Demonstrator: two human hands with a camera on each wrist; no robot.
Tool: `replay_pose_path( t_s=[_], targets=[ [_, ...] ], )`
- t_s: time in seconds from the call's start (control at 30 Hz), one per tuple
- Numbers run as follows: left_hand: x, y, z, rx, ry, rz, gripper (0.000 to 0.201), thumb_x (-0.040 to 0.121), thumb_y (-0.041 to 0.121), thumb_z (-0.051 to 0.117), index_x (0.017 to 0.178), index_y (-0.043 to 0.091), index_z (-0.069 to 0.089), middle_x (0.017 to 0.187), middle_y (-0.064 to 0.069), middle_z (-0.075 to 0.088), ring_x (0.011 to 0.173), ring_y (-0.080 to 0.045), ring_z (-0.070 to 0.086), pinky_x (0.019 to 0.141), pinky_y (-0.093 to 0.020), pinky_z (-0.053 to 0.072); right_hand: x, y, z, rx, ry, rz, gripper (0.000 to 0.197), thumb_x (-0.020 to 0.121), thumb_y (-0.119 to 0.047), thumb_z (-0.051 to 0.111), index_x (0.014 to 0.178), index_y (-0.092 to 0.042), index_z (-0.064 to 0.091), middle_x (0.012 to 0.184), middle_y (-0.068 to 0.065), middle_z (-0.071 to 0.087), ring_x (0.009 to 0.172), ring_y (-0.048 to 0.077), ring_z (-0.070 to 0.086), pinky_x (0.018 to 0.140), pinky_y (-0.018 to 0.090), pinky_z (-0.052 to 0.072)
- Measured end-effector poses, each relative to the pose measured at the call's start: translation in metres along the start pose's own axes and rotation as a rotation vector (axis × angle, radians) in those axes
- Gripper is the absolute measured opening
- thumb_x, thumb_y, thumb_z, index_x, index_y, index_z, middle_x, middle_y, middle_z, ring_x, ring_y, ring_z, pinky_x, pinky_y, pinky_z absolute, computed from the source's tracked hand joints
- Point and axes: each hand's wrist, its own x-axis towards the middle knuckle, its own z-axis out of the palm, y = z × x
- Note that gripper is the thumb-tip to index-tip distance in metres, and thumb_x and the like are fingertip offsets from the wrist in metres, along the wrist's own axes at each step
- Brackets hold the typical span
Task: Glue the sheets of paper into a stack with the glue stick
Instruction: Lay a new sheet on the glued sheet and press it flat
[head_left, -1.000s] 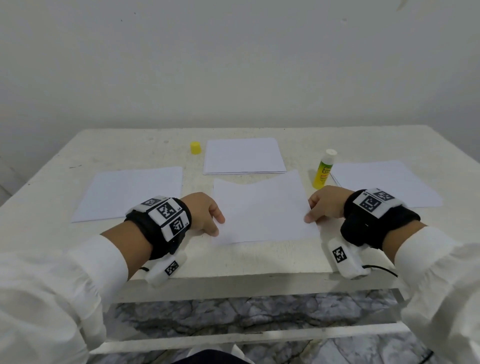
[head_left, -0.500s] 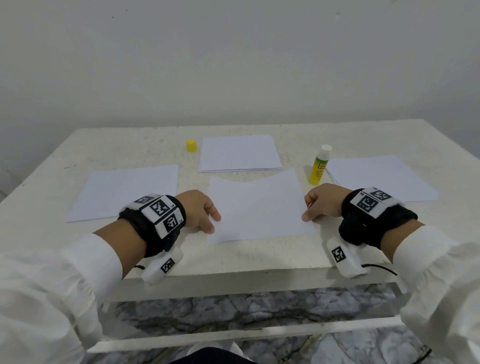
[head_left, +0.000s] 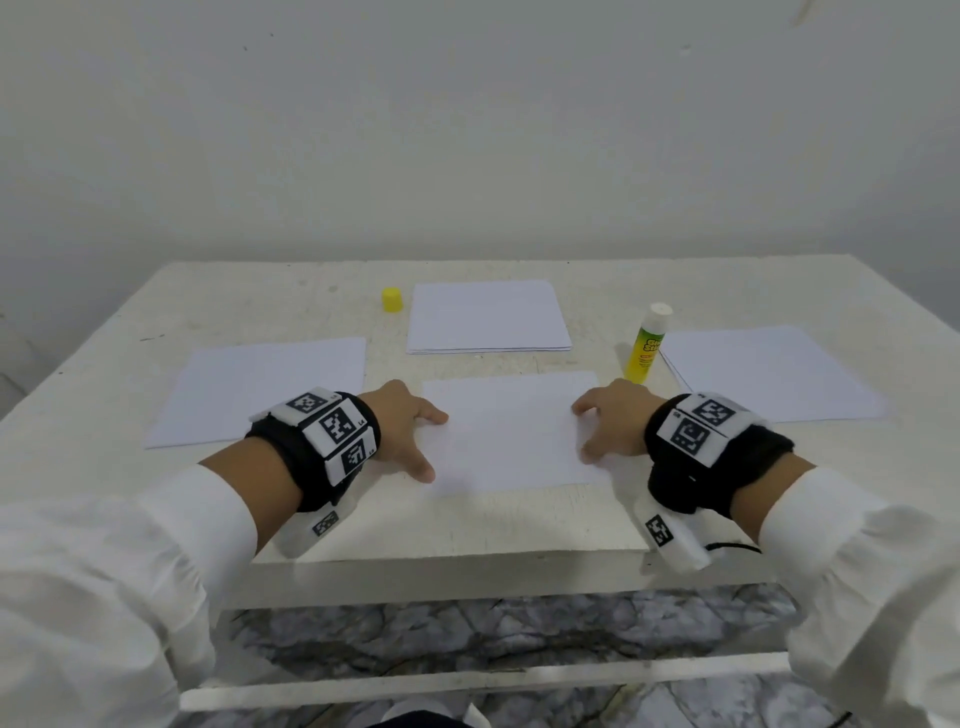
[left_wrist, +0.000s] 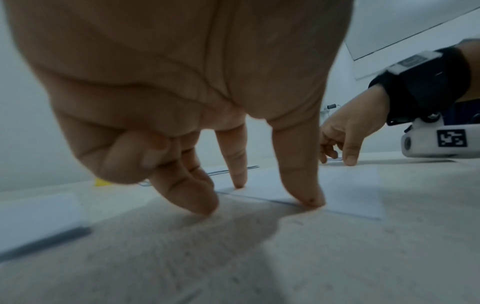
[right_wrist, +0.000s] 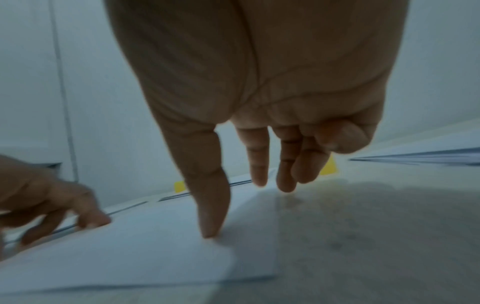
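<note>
The left hand (head_left: 402, 428) sits at lower centre-left of the head view with its fingers spread and fairly straight, tips down. In the left wrist view its thumb (left_wrist: 302, 181) and index fingertip press the near left edge of the single white paper sheet (head_left: 506, 431), while the other fingers touch the bare table just beside it. The right hand (head_left: 615, 421), centre-right, is likewise spread and holds nothing; in the right wrist view its thumb (right_wrist: 210, 205) stands on the sheet's right part, and the index tip seems to touch the far corner, though blur makes that uncertain.

The sheet lies flat, thin and matte, in the middle of the head view. Above it is a squared stack of white paper (head_left: 488, 318); another white sheet (head_left: 260, 387) lies at the left and a thin pile of white sheets (head_left: 769, 371) at the right. The yellow-bodied glue stick with a white plastic top (head_left: 647, 345) stands upright, uncapped, just above the right hand. Its small yellow cylindrical cap (head_left: 392, 300) stands left of the upper stack. The rough, off-white painted table (head_left: 467, 525) shows a grainy, speckled surface. Black wristbands with printed square markers (head_left: 332, 431) wrap both wrists.
</note>
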Motion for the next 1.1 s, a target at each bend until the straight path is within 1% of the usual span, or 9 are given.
replay_pose_path(
  t_s=[0.13,0.27,0.37,0.47,0.57,0.63,0.77,0.93,1.1],
  targets=[
    [0.000,0.001,0.000,0.057,-0.010,0.009,0.093,0.066,0.050,0.081,0.144,0.037,0.033,0.147,0.000,0.023,0.132,-0.023,0.036,0.105,-0.036,0.038,0.007,-0.045,0.002,-0.150,-0.066,-0.129,0.090,0.071,-0.053,0.074,0.146,-0.027,0.031,0.140,0.008,0.035,0.129,0.029,0.036,0.106,0.040,0.037],
    [0.002,0.004,-0.002,0.155,0.009,0.032,0.094,0.065,0.054,0.079,0.144,0.036,0.032,0.157,0.006,0.014,0.139,-0.021,0.026,0.108,-0.038,0.030,0.022,-0.097,0.011,-0.265,-0.069,-0.276,0.092,0.065,-0.063,0.072,0.142,-0.026,0.037,0.132,0.005,0.041,0.122,0.027,0.039,0.099,0.043,0.040],
    [0.003,0.005,-0.002,0.185,-0.009,0.017,0.093,0.065,0.056,0.078,0.143,0.034,0.033,0.149,0.004,0.030,0.133,-0.019,0.034,0.105,-0.039,0.034,0.030,-0.116,0.020,-0.237,-0.072,-0.339,0.104,0.059,-0.067,0.073,0.144,-0.027,0.031,0.135,0.001,0.040,0.126,0.026,0.039,0.103,0.046,0.038],
    [0.007,0.003,-0.001,0.174,-0.016,-0.001,0.096,0.062,0.058,0.079,0.142,0.037,0.029,0.140,0.001,0.036,0.129,-0.021,0.039,0.100,-0.037,0.036,0.034,-0.099,0.017,-0.256,-0.126,-0.314,0.120,0.064,-0.066,0.072,0.152,-0.019,0.005,0.159,0.005,0.007,0.144,0.027,0.014,0.115,0.049,0.021],
    [0.012,0.001,0.001,0.205,-0.025,-0.003,0.101,0.058,0.065,0.078,0.141,0.038,0.028,0.138,0.002,0.041,0.134,-0.021,0.035,0.094,-0.037,0.037,0.027,-0.055,0.001,-0.263,-0.166,-0.248,0.122,0.071,-0.059,0.072,0.151,-0.012,-0.007,0.159,0.005,-0.011,0.147,0.023,-0.001,0.118,0.043,0.008],
    [0.014,0.001,0.000,0.220,-0.038,-0.012,0.099,0.058,0.064,0.078,0.140,0.038,0.028,0.134,0.002,0.043,0.132,-0.021,0.037,0.092,-0.037,0.037,0.021,-0.024,-0.010,-0.268,-0.179,-0.198,0.119,0.074,-0.054,0.072,0.151,-0.010,-0.007,0.159,0.005,-0.012,0.147,0.022,-0.001,0.117,0.040,0.007],
    [0.012,0.013,-0.009,0.284,-0.067,-0.022,0.099,0.064,0.059,0.078,0.144,0.035,0.025,0.144,-0.001,0.035,0.136,-0.023,0.032,0.108,-0.040,0.030,0.018,0.013,-0.017,-0.279,-0.210,-0.137,0.118,0.075,-0.051,0.072,0.152,-0.012,-0.008,0.159,0.001,-0.012,0.147,0.021,0.003,0.117,0.041,0.010],
    [0.024,0.057,-0.013,0.358,-0.146,0.020,0.116,0.071,0.061,0.071,0.152,0.016,0.001,0.159,-0.011,0.006,0.142,-0.029,0.024,0.111,-0.041,0.027,0.026,0.009,-0.015,-0.318,-0.209,-0.119,0.118,0.074,-0.047,0.075,0.151,-0.010,-0.006,0.160,0.003,-0.008,0.147,0.024,0.007,0.117,0.044,0.015],
    [0.051,0.119,-0.004,0.366,-0.079,0.077,0.129,0.059,0.074,0.071,0.152,0.019,0.001,0.158,-0.013,0.006,0.142,-0.033,0.019,0.113,-0.050,0.026,0.037,0.007,-0.010,-0.334,-0.177,-0.073,0.122,0.065,-0.049,0.081,0.152,-0.013,0.003,0.160,0.005,0.007,0.144,0.027,0.018,0.114,0.044,0.024]
  ],
)
